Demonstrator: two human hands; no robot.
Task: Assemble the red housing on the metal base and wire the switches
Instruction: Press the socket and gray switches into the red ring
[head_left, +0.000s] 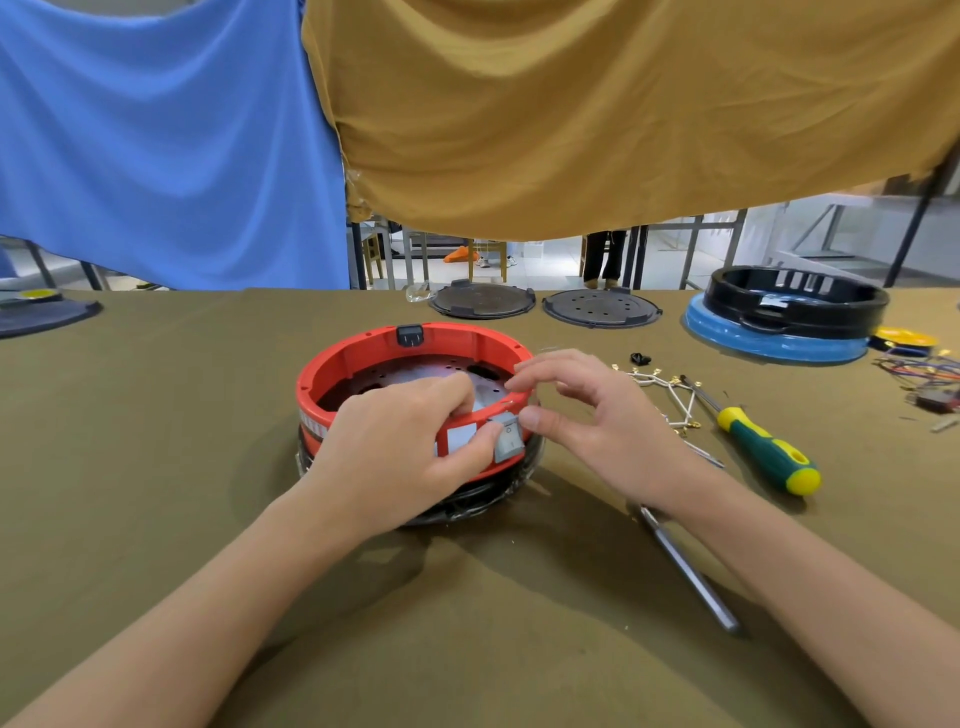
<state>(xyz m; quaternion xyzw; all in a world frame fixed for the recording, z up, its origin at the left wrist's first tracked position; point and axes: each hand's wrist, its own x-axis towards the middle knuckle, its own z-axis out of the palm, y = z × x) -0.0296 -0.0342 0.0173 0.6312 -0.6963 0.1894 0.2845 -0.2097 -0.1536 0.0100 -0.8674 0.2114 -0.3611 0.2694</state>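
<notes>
The red ring housing (363, 353) sits on the perforated metal base (415, 371) at the table's middle, over a black part below. A grey rocker switch (508, 442) sits at an opening in the housing's near wall, beside a pale rectangular opening (461, 436). My left hand (405, 441) grips the near wall, fingers inside the rim, thumb against the switch. My right hand (587, 415) pinches the switch's right edge with thumb and fingertips. A black socket (410, 335) is fitted in the far wall.
White wires with brass terminals (670, 395) lie right of the housing. A green-and-yellow screwdriver (763, 447) and a metal rod (691, 571) lie to the right. Two dark round plates (483, 301) (600, 307), a black housing (800, 299) on a blue ring, and coloured wires (919, 371) sit farther back.
</notes>
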